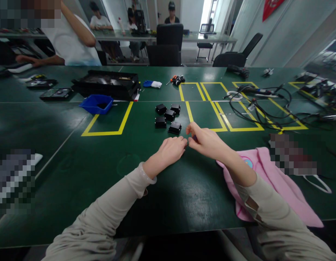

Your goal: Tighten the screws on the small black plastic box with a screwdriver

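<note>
Loose beige sleeves [94, 217] are filling the lower part of the frame, reaching toward its centre over a glossy dark green tabletop [178, 203]. Five small black box-shaped pieces [174, 127] are sitting in a loose cluster at the centre of the frame, just beyond the fingers. The left hand [170, 149] is resting knuckles-up just below the cluster, its grip curling inward; its back is hiding the palm, so I cannot tell whether it is holding anything. Beside it, the right hand [207, 142] is bending thumb and fingers toward each other, its grip partly closing around a small dark patch that I cannot identify. Pink cloth [278, 179] is lying beneath the right forearm, lower right. Yellow tape outlines [102, 133] are marking the tabletop on both sides. An open blue plastic bin [93, 103] is standing left of centre.
</note>
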A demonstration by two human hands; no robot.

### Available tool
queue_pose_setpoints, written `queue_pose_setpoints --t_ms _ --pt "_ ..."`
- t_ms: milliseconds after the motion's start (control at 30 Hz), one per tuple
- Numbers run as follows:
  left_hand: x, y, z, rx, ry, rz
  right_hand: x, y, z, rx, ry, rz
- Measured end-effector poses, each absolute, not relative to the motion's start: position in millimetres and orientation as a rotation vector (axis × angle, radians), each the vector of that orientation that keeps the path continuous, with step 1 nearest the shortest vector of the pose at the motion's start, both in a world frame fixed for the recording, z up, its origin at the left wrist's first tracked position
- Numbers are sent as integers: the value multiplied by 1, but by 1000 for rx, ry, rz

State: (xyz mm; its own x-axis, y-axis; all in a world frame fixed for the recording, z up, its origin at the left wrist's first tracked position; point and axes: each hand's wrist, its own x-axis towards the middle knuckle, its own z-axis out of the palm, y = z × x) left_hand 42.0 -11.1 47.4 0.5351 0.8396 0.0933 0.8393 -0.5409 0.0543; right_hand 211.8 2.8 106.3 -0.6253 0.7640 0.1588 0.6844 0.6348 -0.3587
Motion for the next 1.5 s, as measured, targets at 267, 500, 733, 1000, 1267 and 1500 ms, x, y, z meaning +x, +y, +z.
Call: queue_pose_setpoints --t_ms 267,500,733,1000,1267,1500 --pt "48 -11 55 2736 1528 39 215 2 112 -1138 -2548 415" --pt "36 -13 65 2579 1469 176 222 3 118 -1081 -2419 477" --pt "-36 10 74 2224 1501 423 227 8 122 -1001 -2226 497" --pt "-138 36 46 1854 1996 187 224 10 116 -1032 -2246 495" --pt "-156 41 34 1785 2075 149 222 10 112 -1039 -2274 503" --pt "-158 44 29 1860 2132 100 220 11 113 -1072 -2294 485"
